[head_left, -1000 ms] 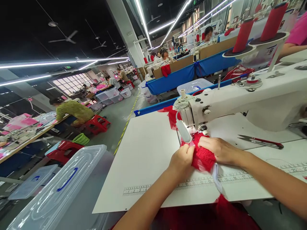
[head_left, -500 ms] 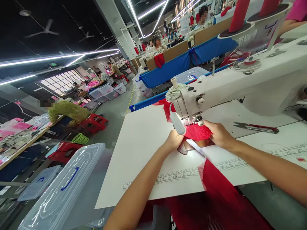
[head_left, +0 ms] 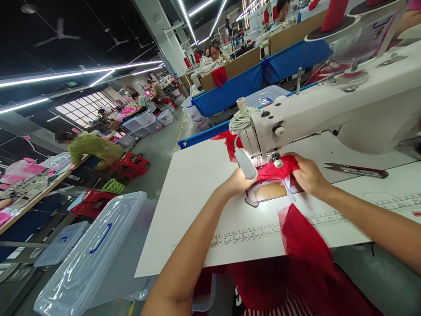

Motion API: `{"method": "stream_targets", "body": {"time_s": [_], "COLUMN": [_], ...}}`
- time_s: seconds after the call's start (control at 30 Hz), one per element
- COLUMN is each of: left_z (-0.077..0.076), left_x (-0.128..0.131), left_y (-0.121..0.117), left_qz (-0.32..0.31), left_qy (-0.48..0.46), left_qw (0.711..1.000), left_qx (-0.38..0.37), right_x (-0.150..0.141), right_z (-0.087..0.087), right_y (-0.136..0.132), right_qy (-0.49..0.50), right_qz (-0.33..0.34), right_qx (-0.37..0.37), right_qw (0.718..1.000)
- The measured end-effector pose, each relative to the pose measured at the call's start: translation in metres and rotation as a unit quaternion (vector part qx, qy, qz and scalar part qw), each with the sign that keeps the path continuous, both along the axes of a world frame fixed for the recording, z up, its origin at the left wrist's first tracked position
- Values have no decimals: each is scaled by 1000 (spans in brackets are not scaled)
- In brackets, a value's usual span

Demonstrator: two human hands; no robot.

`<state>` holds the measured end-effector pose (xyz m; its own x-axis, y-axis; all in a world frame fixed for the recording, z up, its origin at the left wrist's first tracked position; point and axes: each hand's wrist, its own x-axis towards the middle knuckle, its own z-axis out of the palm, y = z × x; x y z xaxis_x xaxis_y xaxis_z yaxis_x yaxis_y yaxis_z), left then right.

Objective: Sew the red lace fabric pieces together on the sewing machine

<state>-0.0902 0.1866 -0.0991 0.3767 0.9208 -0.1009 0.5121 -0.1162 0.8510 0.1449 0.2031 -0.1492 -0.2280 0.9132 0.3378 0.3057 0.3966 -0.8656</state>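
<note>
Under the head of a white sewing machine [head_left: 315, 114] lies a piece of red lace fabric [head_left: 274, 171]. My left hand [head_left: 239, 182] is at its left end, the fingertips partly hidden behind the machine's white lamp [head_left: 245, 162]. At the right end, my right hand [head_left: 311, 175] pinches the lace between thumb and fingers, close to the needle area. A narrow white strip [head_left: 289, 189] hangs from the lace near my right hand. More red fabric [head_left: 304, 232] drapes over the table's front edge toward my lap.
Thread snips [head_left: 357, 170] lie right of my right hand on the white table [head_left: 194, 193], which has a printed ruler along its front. A lidded clear plastic box [head_left: 95, 245] stands at the left. Red thread cones [head_left: 334, 15] rise behind the machine. Other people sit at machines beyond.
The red lace has shifted away from me under the machine head, and a tan plate shows in front of it. The white strip now hangs more steeply. Both hands stay at the lace.
</note>
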Motion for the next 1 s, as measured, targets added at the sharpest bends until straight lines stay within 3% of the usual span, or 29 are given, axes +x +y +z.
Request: {"method": "stream_targets", "body": {"time_s": [0.23,0.5,0.73,1.0], "left_z": [11,-2,6,-15], "left_x": [3,12,-1,14], "left_y": [-9,-19,-10,-22], "left_qz": [-13,67,30,55], "left_qy": [10,30,38,101], "left_qw": [999,995,998,984], "left_qx": [28,62,39,135], "right_x": [0,0,-3,-2], "right_z": [4,9,7,10], "right_y": [0,-1,1,-2], "right_qy": [25,38,47,34], "right_qz": [-36,-35,-39,-17], "right_qx": [46,55,59,75], "right_qw": [998,997,996,996]}}
